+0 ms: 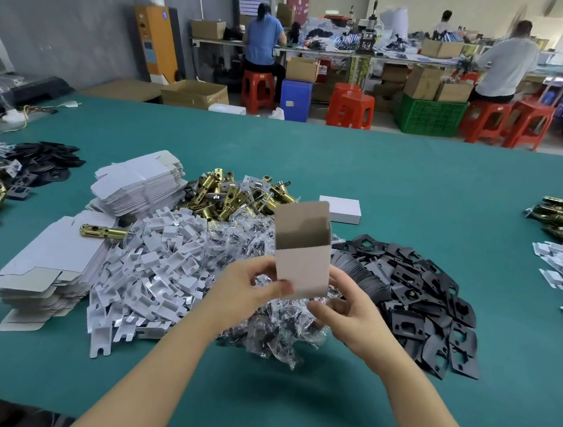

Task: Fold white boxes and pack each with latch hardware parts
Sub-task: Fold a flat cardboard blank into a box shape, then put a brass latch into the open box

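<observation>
Here, from the head view: 1 white box (302, 249) held upright above the surface (414, 178), mouth open toward the far side, top flap standing, long axis near vertical. Gripped at its lower end by both hands: left hand (249, 287) at the lower left corner, thumb curled over the front panel; right hand (350, 309) at the lower right edge, fingers (324, 308) curled under the base. Both equally near; bottom closure hidden behind the hands, so cannot tell whether tucked.

Directly beyond the box, touching nothing of it, the heap of brass latch bolts (237, 195); just below, clear bags of small parts (273, 319); to the left, white plastic pieces (158, 267) and stacks of flat box blanks (52, 260); to the right, black plates (427, 296). Likely next reach forward, either hand free to go.

Farther back on the green surface, 1 closed white box (340, 209). Behind, a workshop with red stools (352, 108) and seated workers.
</observation>
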Motion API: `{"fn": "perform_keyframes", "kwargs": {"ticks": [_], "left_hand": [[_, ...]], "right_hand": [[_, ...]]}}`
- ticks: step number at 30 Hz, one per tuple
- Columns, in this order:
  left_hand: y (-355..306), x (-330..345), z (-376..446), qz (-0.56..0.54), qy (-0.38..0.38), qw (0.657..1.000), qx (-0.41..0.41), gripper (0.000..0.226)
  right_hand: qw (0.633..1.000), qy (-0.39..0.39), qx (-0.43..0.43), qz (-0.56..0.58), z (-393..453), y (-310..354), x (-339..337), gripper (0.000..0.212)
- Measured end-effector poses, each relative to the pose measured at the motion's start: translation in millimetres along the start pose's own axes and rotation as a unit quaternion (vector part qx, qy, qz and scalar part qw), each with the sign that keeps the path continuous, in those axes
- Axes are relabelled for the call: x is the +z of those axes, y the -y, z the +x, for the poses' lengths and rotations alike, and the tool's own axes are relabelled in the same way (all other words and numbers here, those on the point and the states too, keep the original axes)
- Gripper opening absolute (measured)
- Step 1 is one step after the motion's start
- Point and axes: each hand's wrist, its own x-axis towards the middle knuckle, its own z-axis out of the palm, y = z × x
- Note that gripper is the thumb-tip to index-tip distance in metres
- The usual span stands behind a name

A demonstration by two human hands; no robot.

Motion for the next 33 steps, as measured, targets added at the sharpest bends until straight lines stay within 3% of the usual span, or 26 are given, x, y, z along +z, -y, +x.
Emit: {"fn": "perform_keyframes", "kwargs": {"ticks": [5, 8, 10, 14, 16, 22, 28, 31, 33], "left_hand": [[8, 5, 1, 0.017, 0.03, 0.999, -0.018, 0.029], [11, 5, 2, 0.022, 0.04, 0.999, -0.028, 0.042], [14, 5, 4, 0.015, 0.021, 0.999, -0.033, 0.04], [27, 0, 21, -0.011, -0.057, 0.994, -0.089, 0.013], [36, -7, 36, -0.005, -0.095, 0.989, -0.112, 0.014], [57, -38, 99, 0.088, -0.2, 0.965, -0.143, 0.015], [77, -61, 147, 0.32, -0.151, 0.92, -0.169, 0.027], [91, -69, 161, 0.368, -0.123, 0.904, -0.181, 0.048], [98, -73, 172, 0.38, -0.123, 0.899, -0.18, 0.05]], "right_hand": [[0.999, -0.037, -0.021, -0.032, 4, -14, 11, 0.033], [0.996, -0.063, -0.013, -0.064, 5, -27, 15, 0.033], [0.99, -0.106, -0.013, -0.087, 6, -35, 18, 0.035], [0.973, -0.189, -0.051, -0.124, 5, -46, 28, 0.038], [0.966, -0.209, -0.076, -0.134, 5, -50, 33, 0.04], [0.946, -0.288, -0.065, -0.133, 7, -63, 34, 0.037], [0.949, -0.278, -0.015, -0.151, 14, -72, 27, 0.027], [0.952, -0.271, -0.014, -0.141, 14, -73, 27, 0.022], [0.952, -0.268, -0.017, -0.145, 14, -74, 27, 0.021]]}}
